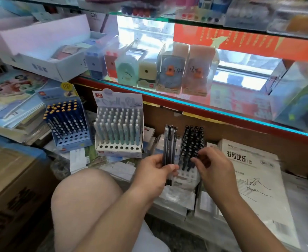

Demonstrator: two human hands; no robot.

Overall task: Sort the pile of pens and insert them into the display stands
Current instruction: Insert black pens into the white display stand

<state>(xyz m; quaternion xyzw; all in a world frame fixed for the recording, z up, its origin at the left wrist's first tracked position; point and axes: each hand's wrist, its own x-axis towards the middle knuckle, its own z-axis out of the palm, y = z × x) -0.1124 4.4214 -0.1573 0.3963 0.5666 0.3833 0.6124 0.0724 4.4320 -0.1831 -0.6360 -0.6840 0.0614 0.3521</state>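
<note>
The left hand (154, 171) curls its fingers and thumb round a bunch of dark pens (169, 142) and holds them upright (too blurry to count). The right hand (211, 165) pinches a black pen (190, 151) that stands in the near stand (186, 174) with many others. There are three stands in all: farther left are a white stand (118, 148) of pale green pens and a blue stand (71, 139) of yellow-topped pens. On the right lies a paper pack (249, 171) that says "书写快乐".

Dark pens (170, 146) upright beside part-filled stand (188, 175)
</note>
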